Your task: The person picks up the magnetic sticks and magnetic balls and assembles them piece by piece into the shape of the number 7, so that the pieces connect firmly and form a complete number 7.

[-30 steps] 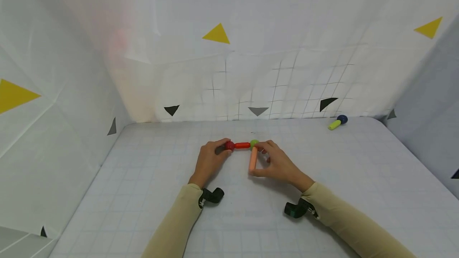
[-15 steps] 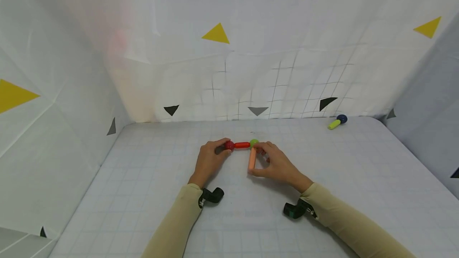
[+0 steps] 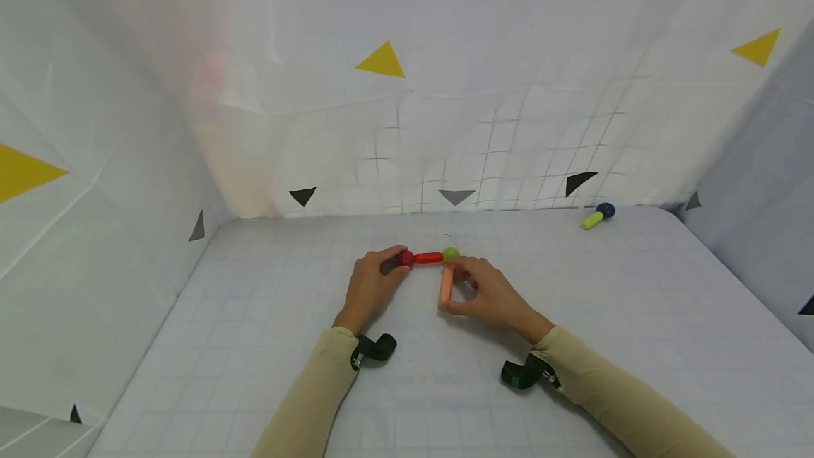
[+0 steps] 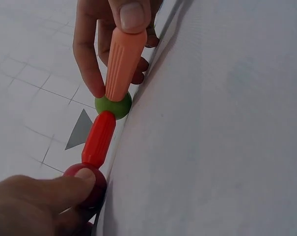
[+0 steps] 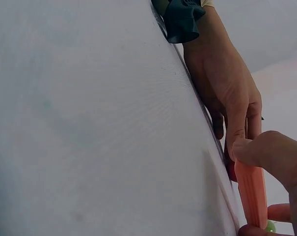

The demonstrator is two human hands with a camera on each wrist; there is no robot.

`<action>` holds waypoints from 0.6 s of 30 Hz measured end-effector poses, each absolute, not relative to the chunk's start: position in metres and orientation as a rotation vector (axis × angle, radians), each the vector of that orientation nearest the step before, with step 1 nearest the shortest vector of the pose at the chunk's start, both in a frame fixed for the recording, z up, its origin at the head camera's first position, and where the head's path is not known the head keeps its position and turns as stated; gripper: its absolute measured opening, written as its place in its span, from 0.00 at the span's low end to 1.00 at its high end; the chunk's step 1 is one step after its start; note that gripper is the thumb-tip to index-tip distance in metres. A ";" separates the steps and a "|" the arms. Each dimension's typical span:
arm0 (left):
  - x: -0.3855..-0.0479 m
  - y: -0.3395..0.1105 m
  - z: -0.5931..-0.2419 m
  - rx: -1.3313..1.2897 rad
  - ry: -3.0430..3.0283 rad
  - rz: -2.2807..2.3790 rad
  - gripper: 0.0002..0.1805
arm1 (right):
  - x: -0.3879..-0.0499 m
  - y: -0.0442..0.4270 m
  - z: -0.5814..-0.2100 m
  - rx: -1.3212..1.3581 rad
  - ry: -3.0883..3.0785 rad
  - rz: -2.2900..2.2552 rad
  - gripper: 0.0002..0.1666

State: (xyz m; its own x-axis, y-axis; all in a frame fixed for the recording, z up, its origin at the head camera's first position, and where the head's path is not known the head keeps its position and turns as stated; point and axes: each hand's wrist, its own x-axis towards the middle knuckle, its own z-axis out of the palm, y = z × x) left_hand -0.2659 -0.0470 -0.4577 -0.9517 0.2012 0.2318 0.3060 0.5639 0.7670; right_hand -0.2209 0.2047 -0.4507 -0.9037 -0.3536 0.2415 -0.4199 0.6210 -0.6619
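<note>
My left hand (image 3: 371,288) pinches a dark red ball (image 3: 405,258) between thumb and fingers. From that ball a short red stick (image 3: 428,258) runs right to a green ball (image 3: 451,253). My right hand (image 3: 492,295) holds a ribbed peach-coloured stick (image 3: 446,285) lengthwise, thumb at its near end and index finger by its far end. In the left wrist view this peach stick (image 4: 125,64) meets or nearly meets the green ball (image 4: 115,107); I cannot tell whether it is inserted. In the right wrist view, fingers hide most of the green ball (image 5: 270,226).
At the back right of the white gridded table (image 3: 407,401) lies a yellow-green stick (image 3: 592,220) by a dark blue ball (image 3: 606,210). White sheets marked with yellow and dark triangles rise behind and at both sides.
The right index fingertip has slid slightly toward the person, showing more of the green ball. The peach stick has shifted only a little. My left hand keeps its hold on the dark red ball.
</note>
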 end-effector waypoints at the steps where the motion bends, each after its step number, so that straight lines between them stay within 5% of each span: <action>1: -0.266 -0.047 -0.457 -0.430 -2.667 -1.362 0.25 | -0.221 0.205 -0.451 0.655 -2.752 1.154 0.43; 6: -0.265 -0.045 -0.453 -0.375 -2.589 -1.437 0.27 | -0.221 0.205 -0.452 0.654 -2.754 1.143 0.43; 13: -0.256 -0.031 -0.441 -0.354 -2.448 -1.374 0.07 | -0.222 0.206 -0.453 0.656 -2.738 1.136 0.44; 18: -0.248 -0.019 -0.437 -0.521 -2.668 -1.490 0.08 | -0.221 0.207 -0.452 0.680 -2.712 1.132 0.43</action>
State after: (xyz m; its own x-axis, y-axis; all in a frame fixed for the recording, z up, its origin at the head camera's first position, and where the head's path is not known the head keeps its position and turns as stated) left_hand -0.2477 -0.0185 -0.4369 -0.9426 0.2694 0.1973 0.3093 0.4818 0.8199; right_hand -0.2210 0.2071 -0.4524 -0.8911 -0.3568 0.2804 -0.4503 0.6183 -0.6442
